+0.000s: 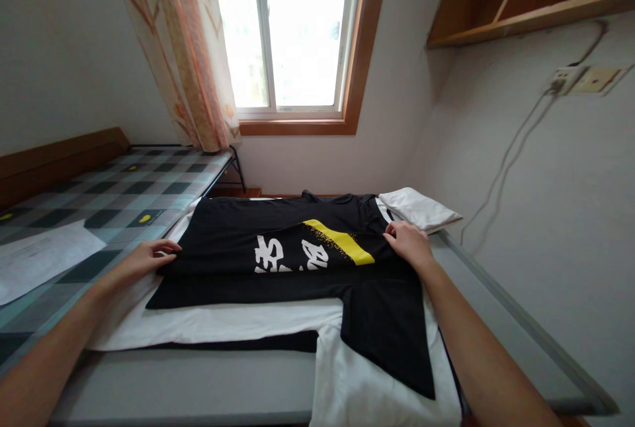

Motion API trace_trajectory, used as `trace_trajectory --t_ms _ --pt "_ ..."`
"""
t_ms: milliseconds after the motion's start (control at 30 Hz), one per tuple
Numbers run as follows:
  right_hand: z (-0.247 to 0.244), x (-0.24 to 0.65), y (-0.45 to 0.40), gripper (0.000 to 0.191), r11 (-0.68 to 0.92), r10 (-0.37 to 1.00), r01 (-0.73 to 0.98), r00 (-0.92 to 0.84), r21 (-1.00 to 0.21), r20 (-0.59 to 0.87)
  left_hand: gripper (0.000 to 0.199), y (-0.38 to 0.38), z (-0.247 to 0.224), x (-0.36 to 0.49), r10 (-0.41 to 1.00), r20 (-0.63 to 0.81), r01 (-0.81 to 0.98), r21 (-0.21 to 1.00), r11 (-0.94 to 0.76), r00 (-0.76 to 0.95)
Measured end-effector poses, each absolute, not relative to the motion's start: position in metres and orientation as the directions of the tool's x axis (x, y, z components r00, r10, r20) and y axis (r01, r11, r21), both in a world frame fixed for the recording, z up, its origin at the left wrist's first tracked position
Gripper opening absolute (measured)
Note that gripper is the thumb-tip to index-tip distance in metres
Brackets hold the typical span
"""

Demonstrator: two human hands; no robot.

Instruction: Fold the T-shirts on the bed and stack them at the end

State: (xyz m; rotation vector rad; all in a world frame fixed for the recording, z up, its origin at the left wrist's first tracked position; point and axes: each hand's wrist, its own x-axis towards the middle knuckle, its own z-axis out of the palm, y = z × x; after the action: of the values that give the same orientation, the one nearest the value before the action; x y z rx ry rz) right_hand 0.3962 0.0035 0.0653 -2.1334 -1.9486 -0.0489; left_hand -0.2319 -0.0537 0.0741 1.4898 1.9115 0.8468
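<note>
Black T-shirt (288, 291): laid flat and sideways, between the two hands, on top of a white garment (238, 321); smooth, thin, soft-looking cloth, with a crease running along its length by which the printed characters are cut off; a wide, squared sleeve is spread toward the near right.
Print: white brush-like characters (269, 254) and a slanting yellow band (342, 240) with a speckled edge, set on the black cloth.
White garment: matte cloth, lightly wrinkled, shown as a pale border around the black one; its near sleeve hangs toward the bottom edge of the view; a strip of black cloth (243, 342) is seen beneath it.
Surface: a smooth, grey, flat top (193, 384), by which the layers are borne.
Left hand (149, 256): placed at the left edge of the black T-shirt; the fingers are curved, the thumb brought close to the forefinger, and the cloth edge is pinched between them.
Right hand (409, 242): placed at the collar end; thumb and forefinger are drawn together on the black cloth, which is pinched at the tips; the other fingers are bent loosely.
Mattress (141, 186): checked in green and grey; a flat white paper (49, 258) is laid on it.
</note>
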Motion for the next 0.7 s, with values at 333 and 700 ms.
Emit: trace_trajectory --t_ms 333,700 --pt "0.079 0.292 0.021 0.023 0.26 0.961 0.919 -0.216 -0.298 0.171 0.028 -0.006 0.082 -0.185 0.967 0.249 0.877 0.452 -0.167 0.056" --pt "0.059 0.233 0.056 0.024 0.078 0.997 0.857 -0.072 -0.509 0.032 0.027 0.038 0.057 -0.183 0.989 0.149 0.941 0.335 -0.045 -0.005"
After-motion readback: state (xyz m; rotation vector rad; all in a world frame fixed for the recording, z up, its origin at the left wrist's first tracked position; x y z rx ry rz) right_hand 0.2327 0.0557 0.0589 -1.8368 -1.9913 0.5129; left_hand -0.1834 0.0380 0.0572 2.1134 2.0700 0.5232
